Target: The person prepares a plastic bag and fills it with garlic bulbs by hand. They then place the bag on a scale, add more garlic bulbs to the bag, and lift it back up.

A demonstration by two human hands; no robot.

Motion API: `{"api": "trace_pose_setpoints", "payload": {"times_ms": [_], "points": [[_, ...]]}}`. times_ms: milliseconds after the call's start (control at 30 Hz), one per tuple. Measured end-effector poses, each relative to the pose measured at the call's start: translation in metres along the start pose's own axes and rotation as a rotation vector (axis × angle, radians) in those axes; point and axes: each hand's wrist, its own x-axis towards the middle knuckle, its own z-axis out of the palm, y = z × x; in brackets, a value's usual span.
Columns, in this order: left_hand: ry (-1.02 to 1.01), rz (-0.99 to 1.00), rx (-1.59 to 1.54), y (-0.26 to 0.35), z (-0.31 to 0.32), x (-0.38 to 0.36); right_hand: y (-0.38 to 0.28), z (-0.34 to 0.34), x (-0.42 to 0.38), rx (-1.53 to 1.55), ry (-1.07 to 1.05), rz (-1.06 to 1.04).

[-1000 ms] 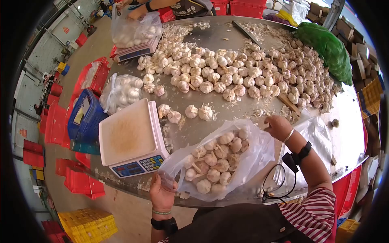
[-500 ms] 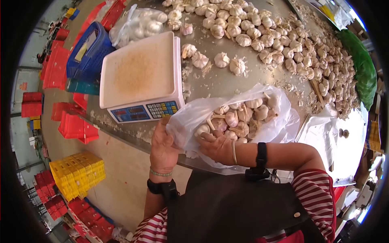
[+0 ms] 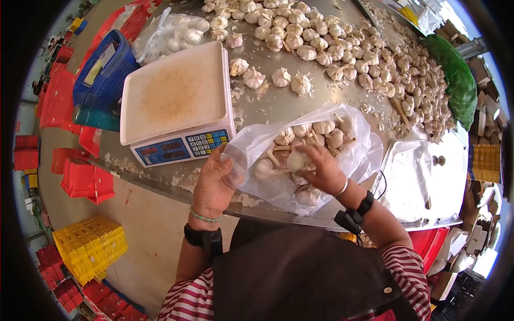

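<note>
A clear plastic bag [image 3: 369, 155] full of garlic bulbs lies on its side at the table's near edge, its mouth toward my left. My left hand [image 3: 213, 184] pinches the rim of that mouth, fingers partly behind the film. Over the bag's contents, my right hand [image 3: 325, 170] has its fingers closed round a whitish garlic bulb [image 3: 296, 160]. Other garlic bulbs [image 3: 323, 127] surround it inside the bag. Just beyond my left hand stands a white weighing scale [image 3: 174, 96] with a bare, stained pan and a keypad facing me.
A large heap of garlic [image 3: 385, 69] covers the table's far right, beside a green mesh sack [image 3: 452, 75]. Behind the scale sit another filled bag [image 3: 171, 35] and a blue basket [image 3: 104, 69]. Yellow crates [image 3: 91, 249] and red crates stand on the floor at left.
My right hand has lifted from low in the bag's mouth toward its middle and now grips a garlic bulb. My left hand still holds the rim. The whole view has shifted slightly.
</note>
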Motion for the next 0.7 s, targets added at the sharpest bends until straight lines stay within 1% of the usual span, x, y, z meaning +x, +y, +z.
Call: {"api": "trace_pose_setpoints", "payload": {"times_ms": [33, 100, 133, 167, 233, 267, 300, 333, 367, 467, 533, 567, 600, 633, 667, 700], "points": [[-0.002, -0.009, -0.011, 0.001, 0.002, 0.000, 0.002, -0.007, 0.002, 0.023, 0.205, 0.043], [0.053, -0.031, 0.254, 0.002, 0.005, 0.000, 0.003, -0.023, -0.001, -0.088, 0.342, 0.057], [0.031, -0.051, 0.258, 0.001, 0.004, 0.002, -0.008, -0.030, -0.004, -0.054, 0.348, 0.131], [0.032, -0.061, 0.241, -0.001, 0.002, 0.003, -0.009, -0.027, -0.011, -0.065, 0.335, 0.141], [0.028, -0.077, 0.279, -0.005, -0.002, 0.006, -0.009, -0.017, -0.032, -0.031, -0.030, 0.259], [0.018, -0.084, 0.272, -0.004, -0.005, 0.009, -0.013, -0.002, -0.041, -0.054, -0.019, 0.305], [-0.036, -0.132, 0.245, -0.002, -0.009, 0.012, -0.021, 0.005, -0.046, -0.135, -0.121, 0.356], [-0.091, -0.179, 0.220, -0.001, -0.011, 0.016, -0.028, 0.013, -0.051, -0.206, -0.128, 0.390], [-0.100, -0.184, 0.217, 0.000, -0.010, 0.020, -0.031, 0.019, -0.055, -0.275, -0.134, 0.422], [-0.103, -0.210, 0.196, 0.004, 0.001, 0.027, -0.040, 0.025, -0.063, -0.248, -0.146, 0.505], [-0.042, -0.144, 0.249, 0.008, 0.017, 0.029, -0.032, 0.035, -0.072, -0.276, -0.122, 0.503], [-0.059, -0.155, 0.248, 0.012, 0.017, 0.030, -0.030, 0.037, -0.076, -0.306, -0.116, 0.487], [-0.197, -0.201, 0.062, 0.018, 0.012, 0.030, -0.033, 0.033, -0.078, -0.312, -0.109, 0.503], [-0.332, -0.246, -0.129, 0.026, 0.011, 0.031, -0.035, 0.026, -0.076, -0.264, -0.077, 0.585], [-0.348, -0.269, -0.183, 0.036, 0.015, 0.026, -0.034, 0.020, -0.075, -0.212, -0.045, 0.667], [-0.355, -0.283, -0.188, 0.044, 0.019, 0.023, -0.030, 0.013, -0.076, -0.239, -0.048, 0.747]]}}
